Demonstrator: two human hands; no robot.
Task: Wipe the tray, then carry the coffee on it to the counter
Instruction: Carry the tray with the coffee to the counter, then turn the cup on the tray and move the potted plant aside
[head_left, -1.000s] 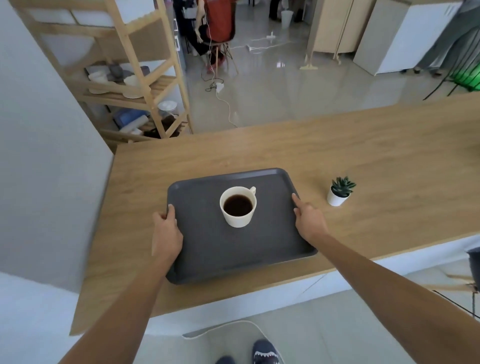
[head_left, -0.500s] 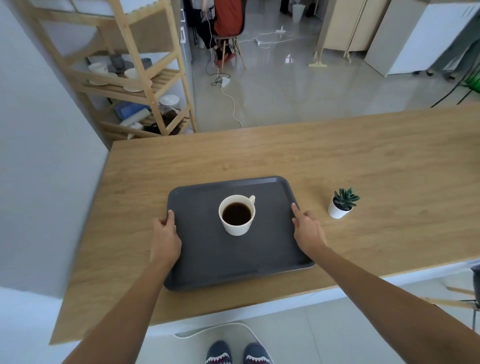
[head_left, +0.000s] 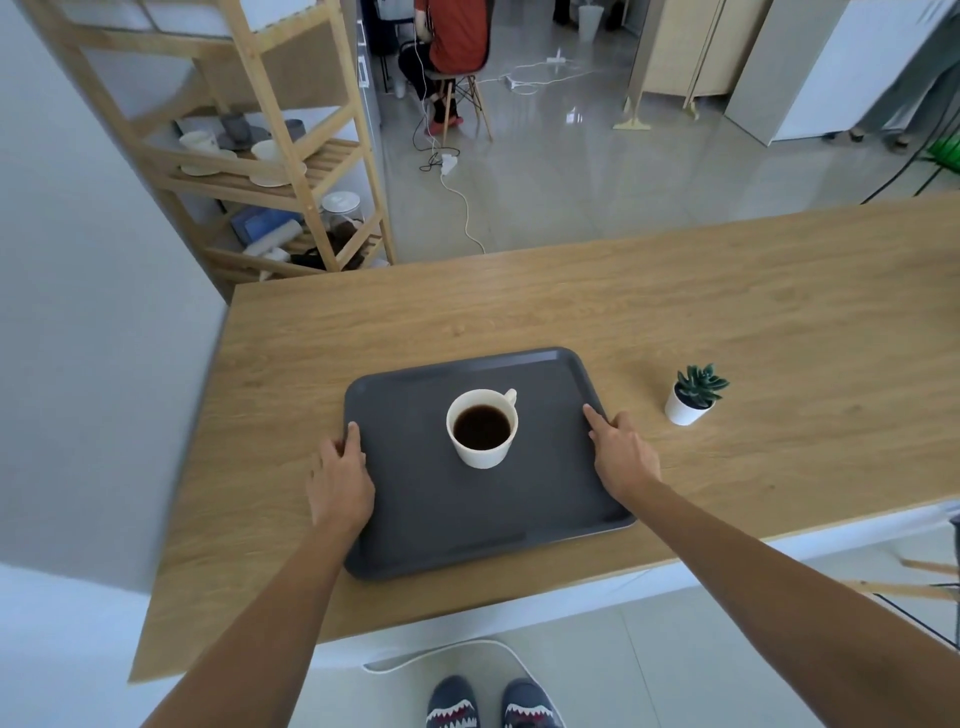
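Both hands were on the dark grey tray: the left hand was closed over its left rim, thumb lying along the top of the edge and the fingers curled down the outside, while the right hand gripped the right rim in the same way, its thumb stretched forward along the raised edge. How far the fingers reached under the tray could not be told. The tray lay flat on the wooden table, close to the near edge and turned a little, so that its near right corner sat nearest the table's front. A white cup of black coffee stood upright on the tray, slightly beyond its middle, between the two hands and touching neither, with its handle pointing away to the far right. A small succulent in a white pot stood on the table to the right of the tray, near the right hand but apart from it. Beyond the table's far left corner stood a wooden shelf unit holding cups, plates and a jar. Below the table's near edge showed two dark slippers with a shark-mouth print on the pale floor.
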